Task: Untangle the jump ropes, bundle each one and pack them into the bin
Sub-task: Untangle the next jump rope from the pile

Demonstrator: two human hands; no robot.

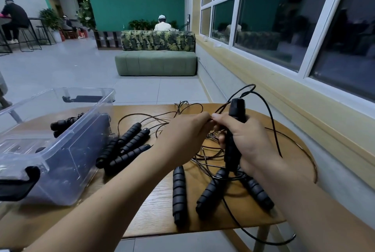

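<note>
My right hand (pixel 246 142) grips black foam jump-rope handles (pixel 234 128) held upright above the wooden table (pixel 154 211). My left hand (pixel 185 136) pinches the thin black cord (pixel 263 99) right beside the right thumb. A tangle of cords (pixel 209 156) lies under both hands. Three loose handles (pixel 179 192) rest near the table's front edge. Several more handles (pixel 126 146) lie in a group beside the clear plastic bin (pixel 67 150) at the left. A bundled rope (pixel 65 122) sits inside the bin.
The bin's black latch (pixel 18 180) sticks out at the front left. Cord loops hang over the table's right and front edges (pixel 312 162). A wall with a window sill runs along the right. A green sofa (pixel 156 61) stands beyond on the tiled floor.
</note>
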